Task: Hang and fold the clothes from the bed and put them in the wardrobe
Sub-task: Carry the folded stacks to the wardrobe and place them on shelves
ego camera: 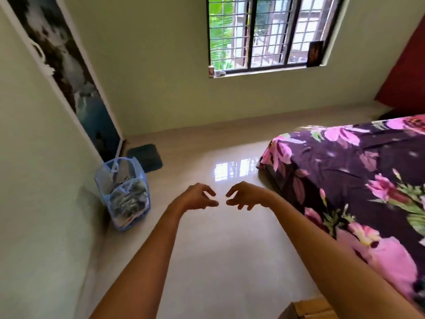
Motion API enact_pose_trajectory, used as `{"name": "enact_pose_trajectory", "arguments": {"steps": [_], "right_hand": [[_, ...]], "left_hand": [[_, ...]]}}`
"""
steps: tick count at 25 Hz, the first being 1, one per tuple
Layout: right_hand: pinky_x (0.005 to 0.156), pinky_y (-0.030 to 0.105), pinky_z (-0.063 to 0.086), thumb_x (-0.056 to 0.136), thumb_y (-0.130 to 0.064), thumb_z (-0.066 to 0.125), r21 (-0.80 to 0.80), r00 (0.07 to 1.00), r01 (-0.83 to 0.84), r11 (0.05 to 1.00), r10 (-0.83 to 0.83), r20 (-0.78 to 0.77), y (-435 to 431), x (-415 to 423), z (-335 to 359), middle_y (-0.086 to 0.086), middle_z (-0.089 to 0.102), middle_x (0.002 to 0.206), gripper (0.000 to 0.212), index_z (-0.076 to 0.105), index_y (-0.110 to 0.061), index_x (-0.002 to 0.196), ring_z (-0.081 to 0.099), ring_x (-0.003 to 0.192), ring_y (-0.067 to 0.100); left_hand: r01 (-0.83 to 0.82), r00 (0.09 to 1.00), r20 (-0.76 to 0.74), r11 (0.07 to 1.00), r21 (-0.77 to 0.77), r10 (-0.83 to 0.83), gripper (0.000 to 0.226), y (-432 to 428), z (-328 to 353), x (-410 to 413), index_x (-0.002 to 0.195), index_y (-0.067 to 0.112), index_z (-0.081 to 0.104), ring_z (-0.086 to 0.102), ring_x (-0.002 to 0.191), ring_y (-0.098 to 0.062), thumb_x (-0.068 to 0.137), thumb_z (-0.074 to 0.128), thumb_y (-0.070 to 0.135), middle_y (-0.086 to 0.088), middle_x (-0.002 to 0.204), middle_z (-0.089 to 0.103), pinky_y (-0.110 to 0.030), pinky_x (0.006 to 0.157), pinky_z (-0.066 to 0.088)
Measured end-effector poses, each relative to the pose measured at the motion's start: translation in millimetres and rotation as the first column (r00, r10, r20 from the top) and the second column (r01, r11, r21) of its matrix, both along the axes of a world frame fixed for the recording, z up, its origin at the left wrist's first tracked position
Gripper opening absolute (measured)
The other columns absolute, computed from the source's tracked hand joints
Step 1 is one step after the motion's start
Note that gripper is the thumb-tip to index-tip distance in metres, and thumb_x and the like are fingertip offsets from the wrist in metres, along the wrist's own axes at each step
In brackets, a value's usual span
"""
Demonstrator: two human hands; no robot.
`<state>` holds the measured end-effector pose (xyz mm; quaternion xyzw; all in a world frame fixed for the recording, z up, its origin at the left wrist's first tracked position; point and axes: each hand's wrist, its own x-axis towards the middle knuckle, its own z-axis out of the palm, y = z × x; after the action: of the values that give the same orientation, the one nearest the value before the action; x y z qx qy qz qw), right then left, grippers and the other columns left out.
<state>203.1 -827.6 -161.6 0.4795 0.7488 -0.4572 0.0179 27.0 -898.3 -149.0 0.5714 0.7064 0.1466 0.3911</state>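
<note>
From the head view, both arms reach forward over the glossy pale floor (218, 249). The left hand (199, 197) and right hand (245, 195) hang side by side with palms down. Their fingers are loosely curled and relaxed, and neither hand holds anything. The fingertips of the two hands point toward each other with a small gap between them.

The bed (345, 171) lies to the right of the right hand, near it but not touching. It is covered by a dark purple sheet with large pink flowers, and the right forearm runs alongside its near edge.

To the left of the left hand, a blue mesh laundry hamper (101, 180) stands on the floor against the left wall. Crumpled grey garments (128, 196) fill its lower part. Just behind the hamper a dark teal mat (147, 157) lies on the floor.

A long dark poster (69, 65) hangs on the left wall. A barred window (271, 31) sits in the far wall, with greenery visible outside. The corner of a cardboard box (305, 310) shows at the bottom edge, under the right forearm.
</note>
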Motion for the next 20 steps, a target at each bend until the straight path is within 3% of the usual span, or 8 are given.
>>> {"name": "enact_pose_trajectory", "arguments": {"steps": [3, 7, 11, 14, 18, 20], "right_hand": [[0.063, 0.026, 0.052, 0.089, -0.031, 0.065, -0.013, 0.989, 0.146, 0.989, -0.145, 0.010, 47.8, 24.8, -5.0, 0.011, 0.066, 0.111, 0.041, 0.055, -0.016, 0.126, 0.065, 0.088, 0.019], [0.069, 0.030, 0.055, 0.090, -0.031, 0.064, -0.024, 0.947, 0.317, 0.948, -0.315, 0.055, 109.6, 84.6, -28.0, 0.010, 0.063, 0.117, 0.043, 0.054, -0.015, 0.129, 0.066, 0.089, 0.019], [0.062, 0.029, 0.054, 0.090, -0.028, 0.063, 0.004, 0.903, 0.425, 0.905, -0.424, 0.066, 164.0, 146.7, -40.6, 0.006, 0.063, 0.103, 0.039, 0.056, -0.011, 0.125, 0.066, 0.082, 0.018], [0.072, 0.038, 0.058, 0.090, -0.027, 0.063, -0.018, 0.844, 0.533, 0.846, -0.531, 0.069, 209.7, 197.0, -38.0, 0.011, 0.066, 0.107, 0.035, 0.059, -0.011, 0.121, 0.067, 0.088, 0.023], [0.060, 0.027, 0.051, 0.091, -0.025, 0.063, -0.013, 0.735, 0.677, 0.735, -0.677, 0.041, 261.6, 265.8, -24.4, 0.004, 0.063, 0.094, 0.034, 0.059, -0.010, 0.121, 0.062, 0.074, 0.014], [0.057, 0.024, 0.048, 0.091, -0.026, 0.063, -0.015, 0.679, 0.734, 0.679, -0.734, 0.025, 274.3, 293.0, -21.7, 0.003, 0.062, 0.088, 0.032, 0.058, -0.011, 0.119, 0.059, 0.070, 0.012]], "left_hand": [[0.140, 0.990, 0.006, 0.990, -0.014, -0.140, 0.042, 78.2, -5.2, 16.3, 0.118, 0.015, 0.059, 0.062, 0.079, -0.014, 0.081, 0.072, 0.032, -0.008, 0.105, 0.067, -0.018, 0.060, 0.045], [0.378, 0.926, 0.005, 0.924, -0.055, -0.378, 0.040, 176.7, -26.3, 68.3, 0.116, 0.015, 0.059, 0.062, 0.080, -0.014, 0.082, 0.071, 0.032, -0.008, 0.105, 0.068, -0.017, 0.057, 0.043], [0.554, 0.833, -0.001, 0.832, -0.025, -0.554, 0.038, 260.4, -35.3, 129.2, 0.115, 0.011, 0.060, 0.061, 0.079, -0.013, 0.083, 0.070, 0.028, -0.008, 0.103, 0.068, -0.014, 0.053, 0.042], [0.680, 0.732, -0.036, 0.733, -0.028, -0.680, 0.036, 328.7, -29.2, 184.0, 0.115, 0.006, 0.060, 0.056, 0.075, -0.007, 0.084, 0.069, 0.022, -0.005, 0.099, 0.063, -0.005, 0.048, 0.041], [0.768, 0.641, -0.066, 0.639, 0.055, -0.765, 0.038, 412.4, -23.4, 264.5, 0.112, 0.007, 0.063, 0.057, 0.081, -0.010, 0.081, 0.072, 0.027, -0.004, 0.099, 0.066, -0.011, 0.066, 0.042], [0.815, 0.579, -0.069, 0.577, 0.056, -0.812, 0.037, 436.4, -25.5, 300.4, 0.112, 0.009, 0.063, 0.059, 0.082, -0.010, 0.081, 0.073, 0.027, -0.005, 0.100, 0.067, -0.012, 0.068, 0.044]]}}
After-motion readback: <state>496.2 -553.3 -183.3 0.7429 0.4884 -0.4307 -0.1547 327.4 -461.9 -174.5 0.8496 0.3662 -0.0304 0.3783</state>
